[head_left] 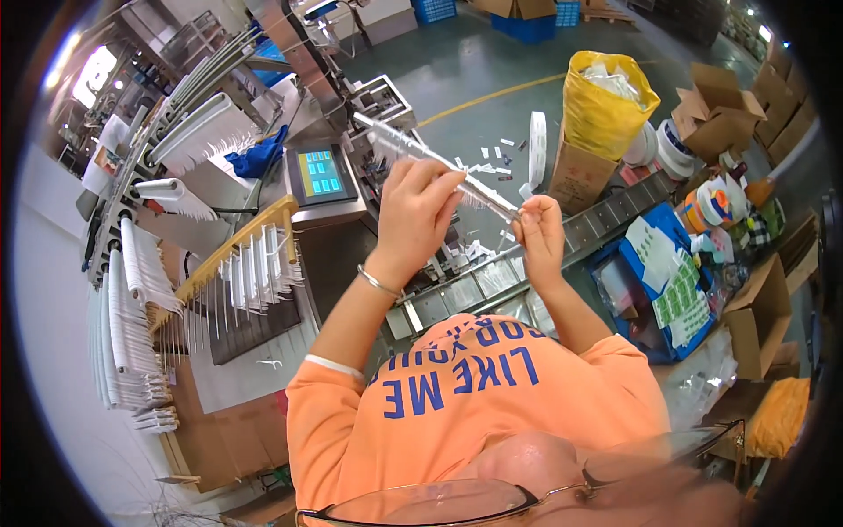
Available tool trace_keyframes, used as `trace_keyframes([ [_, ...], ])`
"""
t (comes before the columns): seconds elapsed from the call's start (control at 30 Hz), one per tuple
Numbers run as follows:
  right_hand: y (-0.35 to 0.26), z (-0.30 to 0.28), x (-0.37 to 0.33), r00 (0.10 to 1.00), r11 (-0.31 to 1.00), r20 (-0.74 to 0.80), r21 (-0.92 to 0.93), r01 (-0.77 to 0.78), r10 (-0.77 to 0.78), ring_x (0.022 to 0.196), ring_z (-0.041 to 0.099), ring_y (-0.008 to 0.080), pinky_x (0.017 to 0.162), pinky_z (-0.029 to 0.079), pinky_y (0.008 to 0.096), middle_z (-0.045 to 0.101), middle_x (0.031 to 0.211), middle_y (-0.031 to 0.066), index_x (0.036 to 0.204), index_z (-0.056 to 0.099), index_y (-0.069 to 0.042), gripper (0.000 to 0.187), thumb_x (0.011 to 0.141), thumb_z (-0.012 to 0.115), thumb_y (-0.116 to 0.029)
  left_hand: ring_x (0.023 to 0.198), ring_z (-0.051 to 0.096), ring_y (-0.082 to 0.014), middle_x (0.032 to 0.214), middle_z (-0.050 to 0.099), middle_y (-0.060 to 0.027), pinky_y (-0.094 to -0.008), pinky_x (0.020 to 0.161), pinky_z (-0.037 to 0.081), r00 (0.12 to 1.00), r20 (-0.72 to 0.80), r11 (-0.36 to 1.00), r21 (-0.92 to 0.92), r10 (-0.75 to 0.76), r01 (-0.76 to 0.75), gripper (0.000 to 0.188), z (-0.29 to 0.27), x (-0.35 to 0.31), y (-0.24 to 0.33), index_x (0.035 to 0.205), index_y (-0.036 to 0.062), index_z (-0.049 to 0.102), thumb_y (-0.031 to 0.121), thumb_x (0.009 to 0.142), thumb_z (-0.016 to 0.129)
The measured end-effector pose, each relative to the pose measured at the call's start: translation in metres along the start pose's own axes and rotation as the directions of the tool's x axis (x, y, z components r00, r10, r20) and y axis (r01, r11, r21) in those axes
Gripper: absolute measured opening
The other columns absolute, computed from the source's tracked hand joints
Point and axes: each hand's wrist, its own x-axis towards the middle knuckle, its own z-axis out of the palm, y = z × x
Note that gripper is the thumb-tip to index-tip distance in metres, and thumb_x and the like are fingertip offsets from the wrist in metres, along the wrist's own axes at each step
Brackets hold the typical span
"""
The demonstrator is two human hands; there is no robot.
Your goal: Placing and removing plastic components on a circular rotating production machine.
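Observation:
A long, thin metal rail [492, 198] slants across the middle, with small pale pieces in a row along its lower side. My left hand [416, 211] pinches it partway along, thumb and fingers closed on it. At its near right end, the closed fingers of my right hand [540, 235] grip it; the exact fingertip contact is partly hidden. Beneath both hands runs a metal conveyor track [470, 290] with flat segments, some carrying clear or white packets. A touch screen [320, 174] on a machine stands left of my left hand.
At left, rods hold dense rows of thin white pieces [132, 325], beside a wooden rack [224, 250]. Right of the track sit a blue crate [672, 338] with green-printed sheets, a yellow bag [606, 119] on a carton, and open cardboard boxes [716, 110]. Small scraps litter the floor.

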Motion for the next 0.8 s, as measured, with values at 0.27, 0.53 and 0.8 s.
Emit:
trace_keyframes([
  [0.27,-0.016,-0.013,-0.015,0.996,0.996,0.027,-0.044,-0.081,0.082,0.058,0.033,0.0040,0.052,0.028,0.0173,0.039,0.076,-0.0010,0.096,0.042,-0.006,0.005,0.091,0.041,-0.008,0.089,0.052,-0.0214,0.083,0.060,0.0000,-0.0357,0.081,0.038,0.953,0.203,0.938,-0.309,0.225,-0.156,0.012,0.019,0.015,-0.009,0.076,0.0100,0.065,0.017,0.066,0.067],
  [0.53,-0.028,-0.019,-0.018,0.999,0.991,0.018,-0.127,-0.048,0.051,0.058,0.032,0.0039,0.052,0.027,0.0170,0.038,0.075,-0.0017,0.094,0.042,-0.006,0.003,0.091,0.041,-0.008,0.083,0.053,-0.0220,0.079,0.061,-0.0020,-0.0334,0.077,0.040,0.968,0.077,0.915,-0.352,0.240,-0.199,0.007,0.019,0.025,0.010,0.074,0.0083,0.065,0.010,0.067,0.067],
  [0.8,-0.048,-0.032,-0.015,0.999,0.992,0.021,-0.116,-0.042,0.044,0.056,0.033,0.0033,0.050,0.026,0.0164,0.039,0.073,-0.0023,0.091,0.043,-0.006,0.003,0.091,0.041,-0.008,0.086,0.054,-0.0232,0.081,0.062,-0.0042,-0.0357,0.081,0.039,0.983,0.141,0.968,-0.239,0.115,-0.079,0.011,-0.011,0.017,-0.048,0.076,0.0056,0.065,0.014,0.070,0.066],
])
